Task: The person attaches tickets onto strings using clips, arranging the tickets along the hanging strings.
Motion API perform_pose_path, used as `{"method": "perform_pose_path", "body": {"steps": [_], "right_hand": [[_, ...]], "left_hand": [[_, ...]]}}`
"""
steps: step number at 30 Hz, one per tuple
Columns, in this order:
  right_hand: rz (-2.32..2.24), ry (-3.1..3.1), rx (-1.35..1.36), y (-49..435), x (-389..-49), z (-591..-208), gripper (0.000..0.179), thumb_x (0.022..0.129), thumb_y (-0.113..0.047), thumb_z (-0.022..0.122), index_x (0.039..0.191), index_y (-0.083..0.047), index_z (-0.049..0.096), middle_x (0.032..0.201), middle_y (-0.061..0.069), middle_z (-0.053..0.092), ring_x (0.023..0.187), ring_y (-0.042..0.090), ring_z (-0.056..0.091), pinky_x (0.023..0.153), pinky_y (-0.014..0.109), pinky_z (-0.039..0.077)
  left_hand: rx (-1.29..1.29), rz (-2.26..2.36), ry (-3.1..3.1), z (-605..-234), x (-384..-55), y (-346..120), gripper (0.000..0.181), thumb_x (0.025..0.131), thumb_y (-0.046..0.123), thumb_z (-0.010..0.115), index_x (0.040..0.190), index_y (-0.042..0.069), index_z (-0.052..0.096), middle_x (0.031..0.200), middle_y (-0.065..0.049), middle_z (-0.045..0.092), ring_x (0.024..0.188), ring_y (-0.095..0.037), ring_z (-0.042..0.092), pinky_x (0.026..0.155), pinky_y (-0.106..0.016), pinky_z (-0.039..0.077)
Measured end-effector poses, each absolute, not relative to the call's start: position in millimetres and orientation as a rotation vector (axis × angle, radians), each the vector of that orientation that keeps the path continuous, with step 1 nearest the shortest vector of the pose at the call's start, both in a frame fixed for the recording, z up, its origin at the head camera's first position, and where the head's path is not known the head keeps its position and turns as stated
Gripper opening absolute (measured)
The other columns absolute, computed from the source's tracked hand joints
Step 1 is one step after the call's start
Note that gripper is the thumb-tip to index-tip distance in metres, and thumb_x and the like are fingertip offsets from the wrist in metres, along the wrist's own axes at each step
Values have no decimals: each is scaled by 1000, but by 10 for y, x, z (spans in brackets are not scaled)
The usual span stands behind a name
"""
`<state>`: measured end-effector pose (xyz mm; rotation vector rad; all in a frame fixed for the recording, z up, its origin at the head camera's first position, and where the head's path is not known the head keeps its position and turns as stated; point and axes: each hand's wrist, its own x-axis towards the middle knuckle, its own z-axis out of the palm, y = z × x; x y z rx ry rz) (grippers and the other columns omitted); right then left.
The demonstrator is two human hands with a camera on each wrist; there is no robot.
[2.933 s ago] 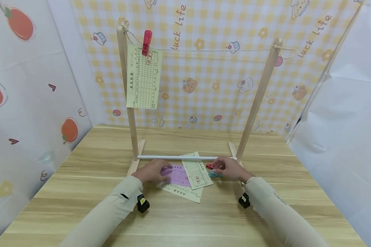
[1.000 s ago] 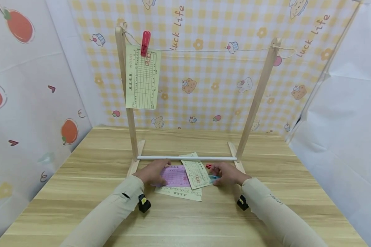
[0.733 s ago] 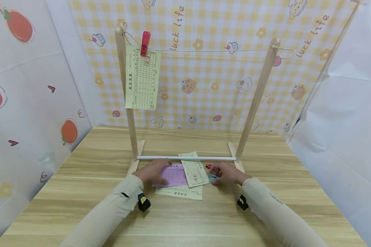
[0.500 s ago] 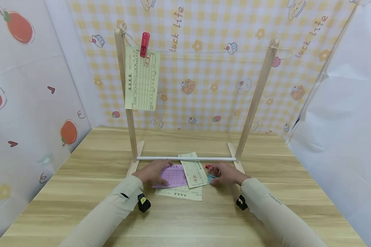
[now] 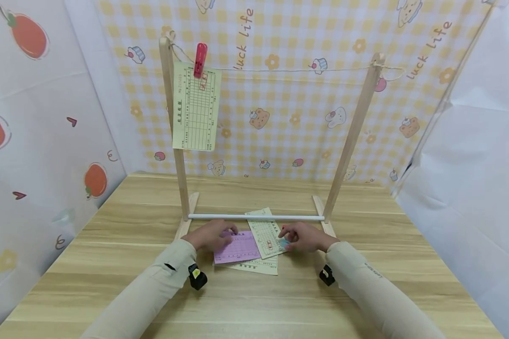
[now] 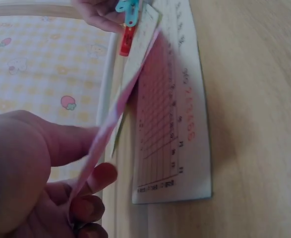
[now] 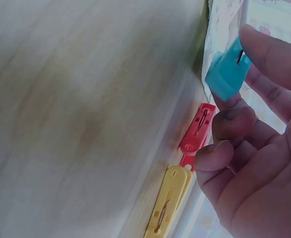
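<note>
My left hand (image 5: 211,235) pinches the edge of a purple printed form (image 5: 239,248) between thumb and fingers. In the left wrist view this sheet stands tilted up over a pale green form (image 6: 185,168). My right hand (image 5: 307,237) pinches a teal clothespin (image 7: 229,74) between thumb and fingers, close to the right edge of another pale green form (image 5: 266,238). That form overlaps the purple one and runs back beneath the white crossbar (image 5: 297,217). A red clothespin (image 7: 197,130) and a yellow clothespin (image 7: 167,201) lie on the table below the right hand.
A wooden frame rises behind the hands, with a left post (image 5: 169,80) and a right post (image 5: 356,122). String (image 5: 288,70) runs between their tops. Near the left post another pale green form (image 5: 197,113) hangs from it by a red clothespin (image 5: 201,61).
The left hand now holds the purple form with its edge raised, and the form has shifted slightly toward me. The right hand has taken up the teal clothespin and moved a little left.
</note>
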<state>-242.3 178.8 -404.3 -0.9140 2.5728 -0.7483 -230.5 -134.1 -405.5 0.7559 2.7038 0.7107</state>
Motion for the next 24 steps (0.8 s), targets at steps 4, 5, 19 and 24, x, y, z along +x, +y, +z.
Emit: {"method": "perform_pose_path", "body": {"steps": [4,5,19,24], "right_hand": [[-745,2552,-875,1756,-2414,-4017,28,86,-11,73,113,-5,69,88,-4,62,81,10,57,74,29,49],[-747,2546,-867,1749,-2410,-4011,27,86,-10,72,113,-5,69,89,-3,62,82,11,57,74,30,49],[-785,2526,-854,1695,-2385,-3977,23,91,-11,66,113,-7,69,96,0,64,87,15,59,76,33,51],[-814,2546,-850,1712,-2391,-3929,24,92,-12,65,114,-5,68,92,0,62,81,14,56,71,33,49]], "left_hand": [[732,759,2691,-4023,-2291,-1338,25,94,2,52,111,10,68,113,-9,64,108,-26,58,95,-45,46],[724,774,2686,-4012,-2287,-1338,27,92,-2,51,110,10,68,111,-8,64,106,-26,58,94,-44,47],[679,727,2706,-3925,-2297,-1444,33,81,-8,55,104,9,71,103,-5,65,98,-22,59,89,-42,49],[699,728,2716,-3854,-2322,-1483,24,85,-3,56,98,10,72,96,-2,66,93,-19,59,84,-40,49]]}}
